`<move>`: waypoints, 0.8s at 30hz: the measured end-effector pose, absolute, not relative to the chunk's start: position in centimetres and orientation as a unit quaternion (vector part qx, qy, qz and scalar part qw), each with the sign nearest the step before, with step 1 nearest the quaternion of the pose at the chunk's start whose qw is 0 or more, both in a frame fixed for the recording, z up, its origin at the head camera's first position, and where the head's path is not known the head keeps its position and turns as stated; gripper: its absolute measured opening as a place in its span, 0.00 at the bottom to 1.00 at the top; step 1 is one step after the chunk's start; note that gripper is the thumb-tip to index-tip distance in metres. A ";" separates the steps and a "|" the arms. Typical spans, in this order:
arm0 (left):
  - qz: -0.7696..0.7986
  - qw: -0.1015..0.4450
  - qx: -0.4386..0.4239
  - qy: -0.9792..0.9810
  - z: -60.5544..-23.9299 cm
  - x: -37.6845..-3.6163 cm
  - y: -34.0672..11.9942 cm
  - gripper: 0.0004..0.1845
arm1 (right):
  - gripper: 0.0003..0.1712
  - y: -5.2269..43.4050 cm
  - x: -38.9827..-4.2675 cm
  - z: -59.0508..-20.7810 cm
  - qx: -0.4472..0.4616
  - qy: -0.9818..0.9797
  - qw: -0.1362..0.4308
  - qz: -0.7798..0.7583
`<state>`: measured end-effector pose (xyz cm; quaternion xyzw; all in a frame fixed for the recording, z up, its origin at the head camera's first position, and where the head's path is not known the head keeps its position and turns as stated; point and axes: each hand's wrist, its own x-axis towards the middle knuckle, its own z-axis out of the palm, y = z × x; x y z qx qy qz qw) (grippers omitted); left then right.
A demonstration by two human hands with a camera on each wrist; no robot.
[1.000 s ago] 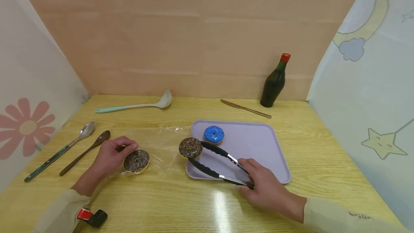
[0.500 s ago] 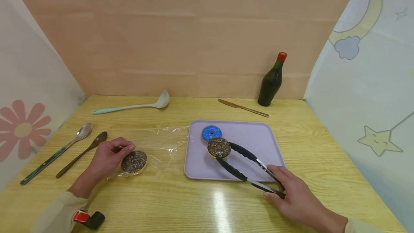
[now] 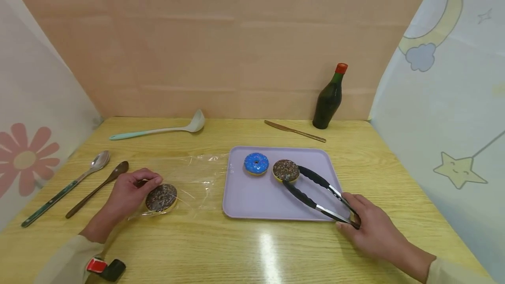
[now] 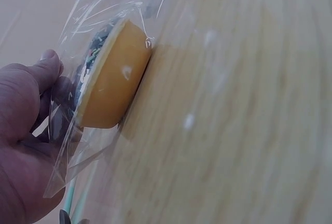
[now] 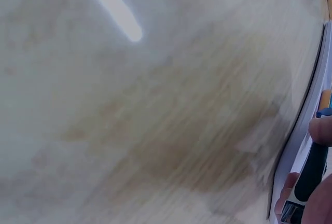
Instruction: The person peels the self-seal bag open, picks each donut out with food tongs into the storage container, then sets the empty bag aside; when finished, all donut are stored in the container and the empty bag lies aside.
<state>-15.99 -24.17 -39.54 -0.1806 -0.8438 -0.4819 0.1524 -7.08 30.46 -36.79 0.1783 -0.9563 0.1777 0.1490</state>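
Your R hand [image 3: 371, 227] pinches tongs [image 3: 321, 194], long axis diagonal, tips pointing far-left onto choc donut [image 3: 286, 170]; L hand [image 3: 128, 192] grips bagged donut [image 3: 161, 197].

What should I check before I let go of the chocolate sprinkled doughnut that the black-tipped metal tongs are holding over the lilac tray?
1. Black-tipped metal tongs grip the chocolate sprinkled doughnut: ok, both tips hug it.
2. Doughnut is inside the lilac plastic tray's rim: ok.
3. Doughnut is apart from the blue iced doughnut: ok, a narrow gap shows.
4. Doughnut already rests on the tray: cannot tell from the head view.
5. Right hand holds the tongs' handle end: ok.
6. Left hand steadies the second chocolate doughnut in the clear plastic bag: ok, fingers pinch the bag beside it.
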 end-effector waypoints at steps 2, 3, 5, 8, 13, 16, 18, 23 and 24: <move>-0.481 0.154 -0.180 -0.844 -39.6 -16.0 -24.2 0.03 | 0.38 30.5 -7.5 -36.7 0.179 -0.957 0.145 0.176; -0.481 0.155 -0.180 -0.844 -39.6 -16.0 -24.2 0.03 | 0.37 30.5 -7.7 -36.7 0.179 -0.958 0.143 0.176; -0.480 0.156 -0.181 -0.844 -39.6 -16.0 -24.2 0.03 | 0.37 30.5 -8.1 -36.6 0.177 -0.959 0.140 0.172; -0.480 0.155 -0.183 -0.844 -39.6 -16.1 -24.2 0.03 | 0.37 30.5 -8.6 -36.5 0.170 -0.962 0.131 0.169; -0.480 0.155 -0.186 -0.843 -39.5 -16.1 -24.0 0.03 | 0.37 30.4 -9.1 -36.4 0.161 -0.966 0.121 0.162; -0.479 0.155 -0.185 -0.844 -39.5 -16.1 -24.0 0.03 | 0.38 30.4 -9.2 -36.5 0.157 -0.968 0.110 0.162; -0.479 0.154 -0.184 -0.844 -39.4 -16.1 -24.0 0.03 | 0.38 30.5 -9.2 -36.5 0.155 -0.969 0.103 0.163; -0.475 0.152 -0.180 -0.848 -39.3 -16.1 -24.0 0.03 | 0.38 30.4 -9.4 -36.5 0.151 -0.970 0.097 0.165; -0.473 0.152 -0.180 -0.849 -39.3 -16.1 -24.0 0.03 | 0.38 30.4 -9.4 -36.5 0.151 -0.970 0.097 0.166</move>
